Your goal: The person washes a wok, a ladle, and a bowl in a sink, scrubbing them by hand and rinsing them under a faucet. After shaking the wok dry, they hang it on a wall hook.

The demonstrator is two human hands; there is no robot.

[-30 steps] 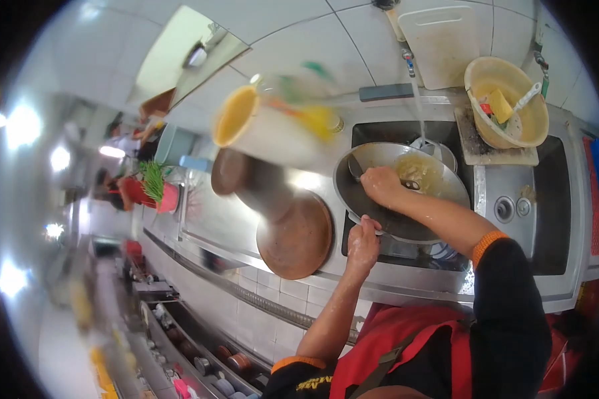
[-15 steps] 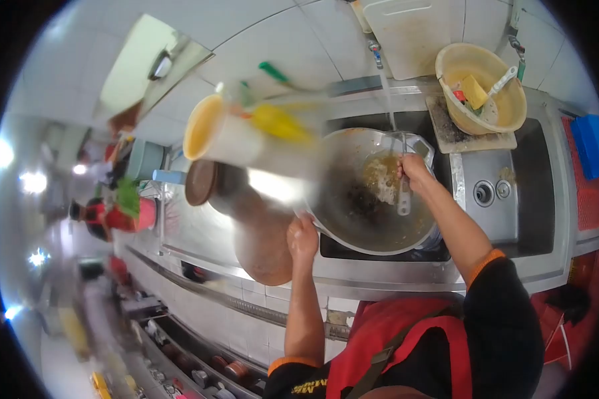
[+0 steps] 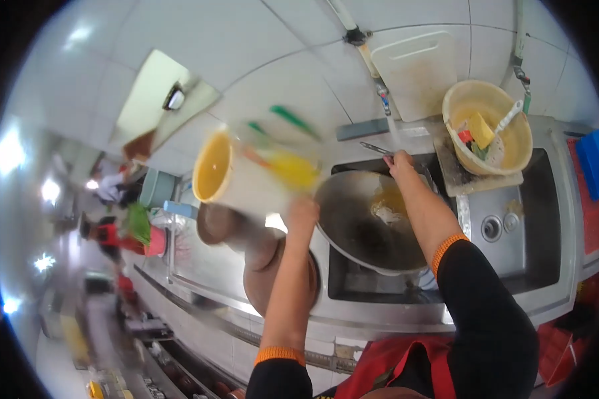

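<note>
A large wok [image 3: 353, 219] sits tilted over the left sink basin. Cloudy water with whitish bits [image 3: 387, 207] pools toward its right side. My left hand [image 3: 304, 213] is closed at the wok's left rim, slightly blurred. At the far rim my right hand [image 3: 401, 166] is closed around a slim metal utensil [image 3: 376, 147], whose end sticks out to the left past my fingers. The utensil's other end is hidden behind my hand and forearm. Just beyond this hand, water runs from a tap [image 3: 383, 96].
A cream basin [image 3: 454, 113] with a sponge and brush stands on a board [image 3: 482, 183] between the basins. The right sink basin [image 3: 512, 256] has a drain. Left of the wok are a blurred pale bucket [image 3: 199, 173] and a brown round lid [image 3: 256, 286].
The wok has tipped, its water shifting right. My right hand moved from inside the wok to the far rim, bringing the utensil along. My left hand moved up along the left side.
</note>
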